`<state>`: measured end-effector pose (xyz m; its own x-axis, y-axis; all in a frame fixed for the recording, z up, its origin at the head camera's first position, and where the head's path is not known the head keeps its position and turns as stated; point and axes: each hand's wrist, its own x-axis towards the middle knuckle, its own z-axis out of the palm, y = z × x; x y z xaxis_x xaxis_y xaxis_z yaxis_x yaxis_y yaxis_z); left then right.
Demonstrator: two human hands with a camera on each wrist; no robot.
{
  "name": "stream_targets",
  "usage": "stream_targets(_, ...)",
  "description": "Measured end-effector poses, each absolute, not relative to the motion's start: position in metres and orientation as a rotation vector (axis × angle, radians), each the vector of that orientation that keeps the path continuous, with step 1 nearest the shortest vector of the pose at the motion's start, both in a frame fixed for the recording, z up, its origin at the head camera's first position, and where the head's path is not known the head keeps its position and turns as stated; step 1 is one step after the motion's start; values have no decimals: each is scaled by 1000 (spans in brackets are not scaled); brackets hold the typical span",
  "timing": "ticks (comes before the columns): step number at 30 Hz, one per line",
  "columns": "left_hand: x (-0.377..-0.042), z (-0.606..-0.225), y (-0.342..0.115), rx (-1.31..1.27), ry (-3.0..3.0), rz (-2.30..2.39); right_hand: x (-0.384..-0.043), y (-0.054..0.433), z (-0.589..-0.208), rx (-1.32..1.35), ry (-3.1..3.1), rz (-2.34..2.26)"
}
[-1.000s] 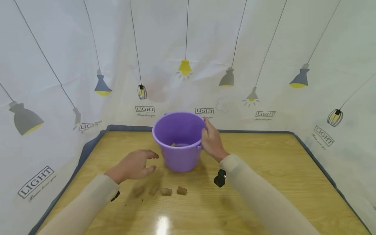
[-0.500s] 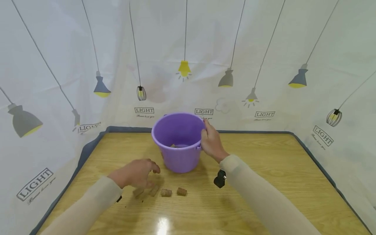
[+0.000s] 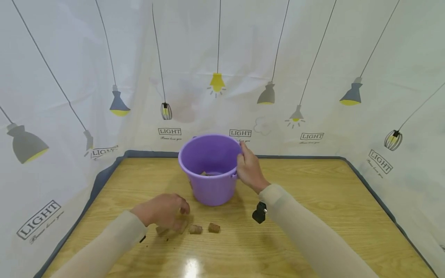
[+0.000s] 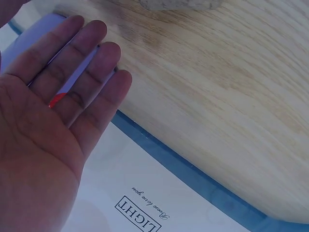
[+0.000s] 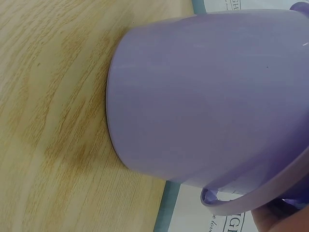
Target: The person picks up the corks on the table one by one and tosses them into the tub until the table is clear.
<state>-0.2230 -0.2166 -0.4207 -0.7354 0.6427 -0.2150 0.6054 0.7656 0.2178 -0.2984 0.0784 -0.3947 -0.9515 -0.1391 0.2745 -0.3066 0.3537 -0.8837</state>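
Observation:
A purple bucket (image 3: 213,191) stands upright on the wooden table, with a few cork-coloured pieces (image 3: 204,173) partly visible at its bottom. My right hand (image 3: 251,170) grips the bucket's right rim; in the right wrist view, part of that hand (image 5: 282,222) shows behind the bucket's handle (image 5: 260,198). In front of the bucket lie several wine corks, among them a pale one (image 3: 196,229) and a browner one (image 3: 214,227). Just over the left corks hovers my left hand (image 3: 161,211), partly covering them. Its fingers (image 4: 91,77) are extended with nothing held in the left wrist view.
A white cloth (image 3: 313,58) printed with lamps surrounds the table (image 3: 313,208) at the back and sides, with a dark blue edge (image 3: 299,156) along its bottom. Small dark crumbs (image 3: 167,239) lie near the left corks.
My left hand has come down and slightly right, from beside the bucket to over the left corks. The right hand and the bucket have stayed in place.

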Motion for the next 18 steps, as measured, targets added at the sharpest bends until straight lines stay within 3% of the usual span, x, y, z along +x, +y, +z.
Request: stream_targets(18,-222,-430,-216,952,2663,206,-299,79,-396,403,-2465,1642)
